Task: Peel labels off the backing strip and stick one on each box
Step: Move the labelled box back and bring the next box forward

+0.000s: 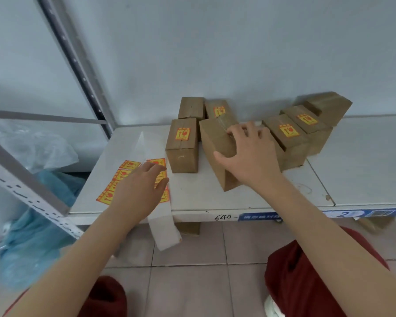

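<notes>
The right hand (pixel 249 156) grips a plain box (pixel 215 143) near the middle of the shelf (pixel 215 195). Its fingers are spread and bent over the top, and the thumb is on the near side. This box is tipped and has no label.

The left hand (pixel 137 191) is over the labels (pixel 127 165) near the front left corner. Its fingers are straight and close together. I cannot tell if they touch the labels. The yellow and red labels sit on a white strip (pixel 162 232) that hangs over the front edge.

Just left of the plain box stands a labelled box (pixel 182 145). Other boxes (pixel 288 133) stand by the back edge.
</notes>
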